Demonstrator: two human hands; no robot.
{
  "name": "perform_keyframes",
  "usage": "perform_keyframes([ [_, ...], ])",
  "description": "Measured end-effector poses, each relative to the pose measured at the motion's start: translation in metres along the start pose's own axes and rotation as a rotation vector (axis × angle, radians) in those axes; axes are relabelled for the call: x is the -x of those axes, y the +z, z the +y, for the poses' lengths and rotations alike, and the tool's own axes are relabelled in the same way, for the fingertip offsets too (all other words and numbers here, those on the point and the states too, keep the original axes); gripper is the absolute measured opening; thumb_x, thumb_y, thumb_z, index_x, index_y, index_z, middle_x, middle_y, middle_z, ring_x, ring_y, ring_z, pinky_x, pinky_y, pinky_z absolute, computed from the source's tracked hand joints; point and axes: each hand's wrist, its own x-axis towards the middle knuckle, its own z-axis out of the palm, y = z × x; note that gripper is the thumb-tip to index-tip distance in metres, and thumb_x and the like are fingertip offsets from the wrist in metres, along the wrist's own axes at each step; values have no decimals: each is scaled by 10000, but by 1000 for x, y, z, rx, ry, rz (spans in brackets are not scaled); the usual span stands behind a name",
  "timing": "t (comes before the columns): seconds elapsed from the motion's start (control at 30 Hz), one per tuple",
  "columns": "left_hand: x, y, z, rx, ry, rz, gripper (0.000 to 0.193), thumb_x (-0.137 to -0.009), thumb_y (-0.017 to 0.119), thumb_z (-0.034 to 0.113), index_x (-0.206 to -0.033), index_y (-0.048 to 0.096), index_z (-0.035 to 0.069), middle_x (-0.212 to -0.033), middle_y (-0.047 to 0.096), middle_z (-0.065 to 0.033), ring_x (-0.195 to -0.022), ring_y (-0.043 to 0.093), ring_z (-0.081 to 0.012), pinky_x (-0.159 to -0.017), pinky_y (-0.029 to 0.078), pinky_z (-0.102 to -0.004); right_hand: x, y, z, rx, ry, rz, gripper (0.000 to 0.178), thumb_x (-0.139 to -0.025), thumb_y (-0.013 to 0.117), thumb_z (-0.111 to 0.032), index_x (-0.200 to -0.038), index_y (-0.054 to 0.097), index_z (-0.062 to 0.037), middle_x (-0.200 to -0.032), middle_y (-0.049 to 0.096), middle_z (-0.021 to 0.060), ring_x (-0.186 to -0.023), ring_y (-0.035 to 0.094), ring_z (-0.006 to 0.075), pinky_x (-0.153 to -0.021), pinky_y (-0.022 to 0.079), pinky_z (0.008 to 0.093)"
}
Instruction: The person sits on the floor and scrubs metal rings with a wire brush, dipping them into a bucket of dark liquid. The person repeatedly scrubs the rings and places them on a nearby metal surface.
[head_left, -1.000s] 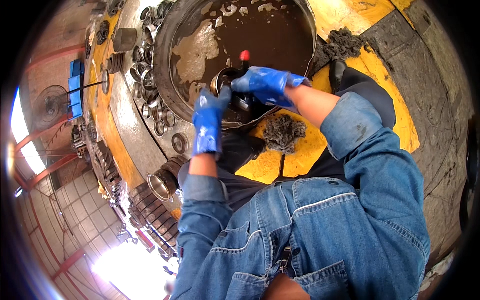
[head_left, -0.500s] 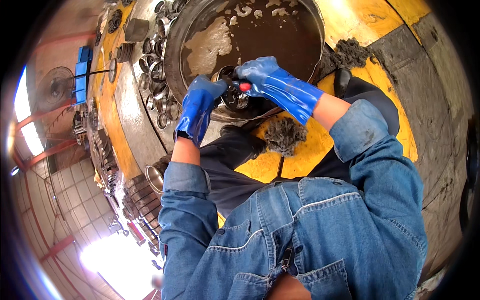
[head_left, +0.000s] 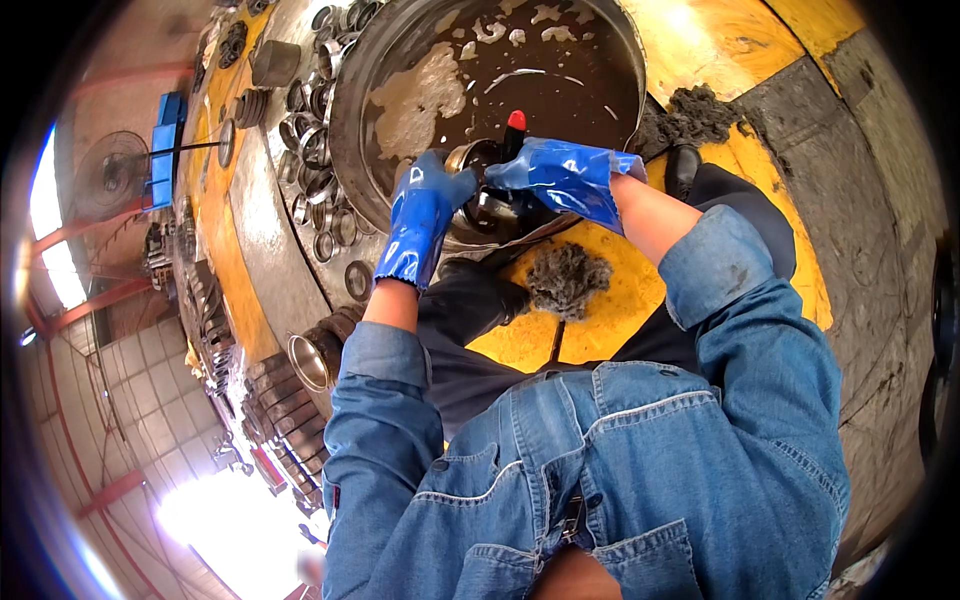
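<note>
My left hand, in a long blue rubber glove, is closed on the left side of a shiny metal ring over the near rim of a big round basin of dark brown liquid. In my right hand, gloved alike, is a tool with a black, red-ended handle. The red end points away from me; the working end is hidden among the ring and glove. More shiny metal shows just below the hands, at the basin's near edge.
Many metal rings crowd the metal surface left of the basin. A cup-shaped metal part stands nearer me. Grey fibre wads lie on the yellow floor, one between my legs, another right of the basin. A fan stands far left.
My right hand has turned, so the tool's red end now sticks out away from me. My left hand has shifted right. Fresh streaks show on the liquid.
</note>
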Motion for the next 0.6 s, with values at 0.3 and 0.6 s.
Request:
perform_keyframes([
  [0.3,-28,24,-34,450,146,-169,512,-841,796,290,-1236,729,-29,-1074,784,-168,-974,738,-198,-889,572,-357,13,-17,-18,-369,144,151,419,-979,671,-456,-986,766,-48,-833,665,37,-745,544,139,-687,405,322],
  [0.6,-12,22,-49,274,321,59,569,-980,648,452,-1293,678,-22,-1160,743,-252,-1099,715,-395,-982,539,-421,23,27,-29,-498,117,77,413,-1026,602,-418,-1144,738,-46,-982,698,38,-843,560,134,-757,435,304],
])
